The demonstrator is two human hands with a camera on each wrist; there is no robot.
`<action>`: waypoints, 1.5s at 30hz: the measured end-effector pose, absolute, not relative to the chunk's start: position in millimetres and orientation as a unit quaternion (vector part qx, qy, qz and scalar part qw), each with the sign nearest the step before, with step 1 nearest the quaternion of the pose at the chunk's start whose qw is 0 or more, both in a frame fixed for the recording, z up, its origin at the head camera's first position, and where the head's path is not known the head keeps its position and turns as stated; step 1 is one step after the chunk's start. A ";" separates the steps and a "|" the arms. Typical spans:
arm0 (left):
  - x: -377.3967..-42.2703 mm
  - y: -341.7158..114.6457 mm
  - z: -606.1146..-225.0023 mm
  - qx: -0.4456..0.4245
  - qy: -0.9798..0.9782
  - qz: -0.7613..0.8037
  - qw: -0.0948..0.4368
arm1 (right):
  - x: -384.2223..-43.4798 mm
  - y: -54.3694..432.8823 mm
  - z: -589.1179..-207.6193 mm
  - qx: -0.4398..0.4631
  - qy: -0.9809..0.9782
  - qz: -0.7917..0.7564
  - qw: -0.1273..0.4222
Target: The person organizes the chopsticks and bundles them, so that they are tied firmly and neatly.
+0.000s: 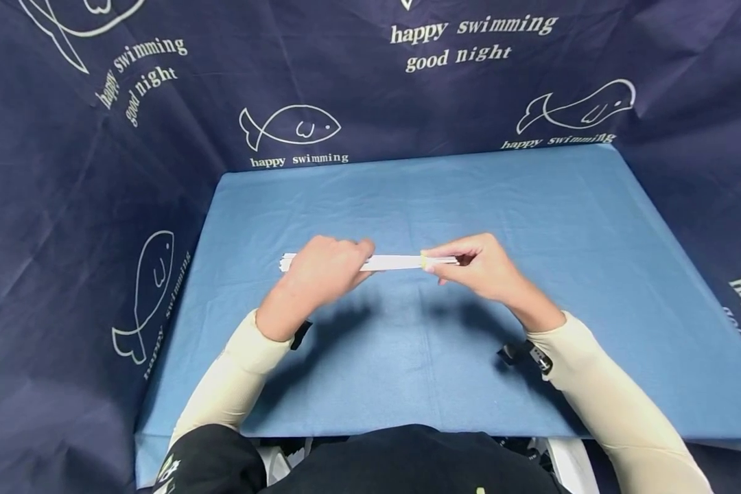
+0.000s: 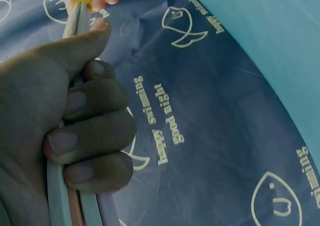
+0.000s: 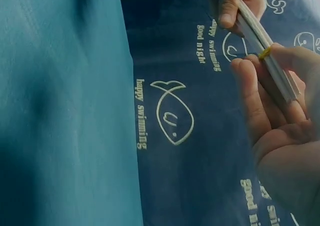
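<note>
A bundle of long, thin white sticks (image 1: 395,262) is held level above the blue tabletop in the head view. My left hand (image 1: 327,267) grips its left part, and the stick ends poke out beyond that fist. In the left wrist view the fingers (image 2: 95,136) curl round the sticks (image 2: 59,201), one of which looks reddish brown. Near the bundle's right end sits a yellow rubber band (image 1: 423,259). With thumb and fingertips my right hand (image 1: 484,264) pinches the band (image 3: 264,52) against the sticks. The right-hand stick ends point toward that palm.
A blue cloth (image 1: 395,370) covers the table. Dark blue fabric (image 1: 370,82) with fish prints and lettering hangs behind and at both sides. Small dark devices (image 1: 540,358) are worn at the wrists. The person's dark top is at the near table edge.
</note>
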State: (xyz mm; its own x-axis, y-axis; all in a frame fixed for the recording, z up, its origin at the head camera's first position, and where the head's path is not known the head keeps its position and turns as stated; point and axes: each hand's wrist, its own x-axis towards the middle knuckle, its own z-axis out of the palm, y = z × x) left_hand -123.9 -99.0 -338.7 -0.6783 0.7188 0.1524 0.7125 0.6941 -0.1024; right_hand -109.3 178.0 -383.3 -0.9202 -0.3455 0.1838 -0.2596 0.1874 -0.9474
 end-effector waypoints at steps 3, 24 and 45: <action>-122.1 -93.8 -343.1 -0.410 -0.906 0.012 0.102 | -106.9 170.7 -384.3 -0.212 0.768 -0.602 0.053; -128.6 -90.3 -345.3 -0.402 -0.906 0.000 0.132 | -109.2 177.6 -379.1 -0.268 0.784 -0.554 -0.081; -127.4 -75.5 -348.1 -0.429 -0.889 0.031 0.158 | -97.6 163.9 -365.6 -0.349 0.877 -0.280 -0.174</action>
State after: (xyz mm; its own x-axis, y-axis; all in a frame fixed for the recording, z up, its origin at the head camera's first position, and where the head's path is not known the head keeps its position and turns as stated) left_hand -127.4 -75.5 -348.1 -0.5815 0.7728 0.2543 0.7528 0.6296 -0.1918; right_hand -97.6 163.9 -365.6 -0.6953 -0.5153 0.5010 -0.7104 0.5987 -0.3700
